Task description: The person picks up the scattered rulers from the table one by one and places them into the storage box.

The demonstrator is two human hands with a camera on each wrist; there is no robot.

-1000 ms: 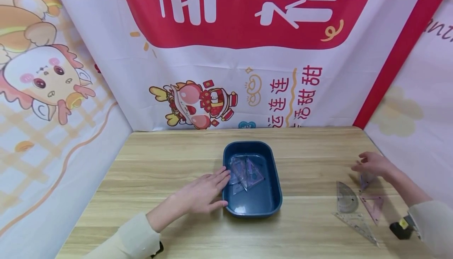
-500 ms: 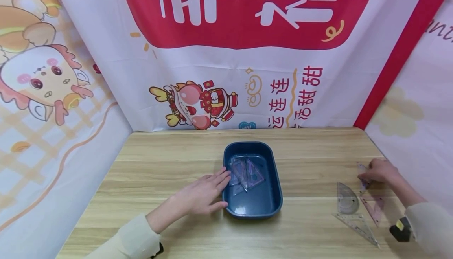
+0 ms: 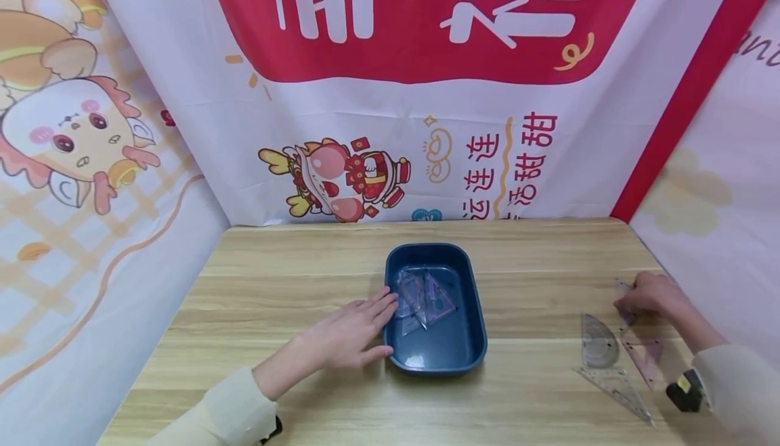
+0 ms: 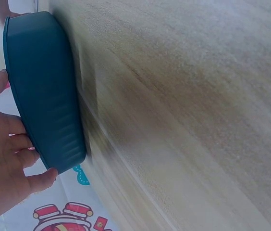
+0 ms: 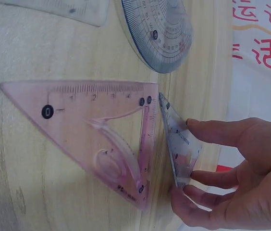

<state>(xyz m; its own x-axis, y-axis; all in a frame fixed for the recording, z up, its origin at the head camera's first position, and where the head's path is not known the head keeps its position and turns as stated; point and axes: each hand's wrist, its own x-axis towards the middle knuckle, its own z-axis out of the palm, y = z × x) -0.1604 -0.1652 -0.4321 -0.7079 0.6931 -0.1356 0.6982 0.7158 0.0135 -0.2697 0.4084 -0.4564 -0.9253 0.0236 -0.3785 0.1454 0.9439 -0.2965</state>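
Clear set square (image 5: 189,149) sits tilted at the table's (image 3: 274,277) right side, pinched by right hand (image 3: 657,295). Left hand (image 3: 353,334), fingers straight, rests at blue box's (image 3: 480,324) left rim. Looks partway done: overlapping transparent drawing pieces (image 3: 440,300) already inside, count unclear. Still outside besides the pinched one: pink set square (image 5: 70,108), protractor (image 5: 166,41), second clear set square (image 5: 73,10).

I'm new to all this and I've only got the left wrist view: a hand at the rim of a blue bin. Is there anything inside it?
Observer: Yes, the head view shows a purplish set square inside the blue bin, partly overlapped by other clear plastic.
Operator: Oh, neat! And the other hand, is it holding something?
Observer: It is: in the right wrist view the right hand grips a see-through triangular set square.
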